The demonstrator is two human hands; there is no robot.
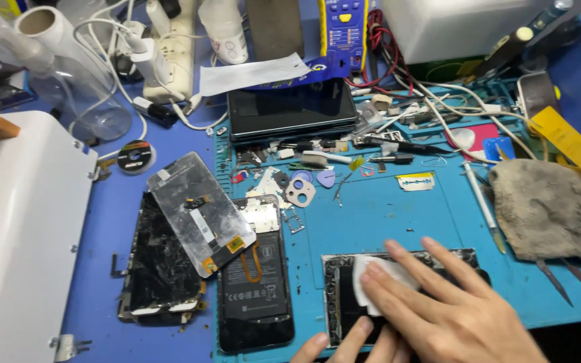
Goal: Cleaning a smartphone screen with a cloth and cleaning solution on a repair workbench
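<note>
Our right hand (438, 312) presses a white wipe (378, 282) flat on the phone frame (334, 296), left hand (344, 346) steadying its edge, neither gripping; its broken-glass rim could cut us.

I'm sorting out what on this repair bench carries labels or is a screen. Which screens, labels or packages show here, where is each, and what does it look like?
Cracked screen: left of the mat, dark, shattered.
Display panel: leaning over it, grey, orange connectors.
Open phone: mat's left edge, black labelled battery.
Dark tablet: top centre, black, glossy.
Yellow label: far right, long strip.
Phone frame: under the right hand pressing a white wipe.
Left hand: fingertips at its lower edge.
</note>
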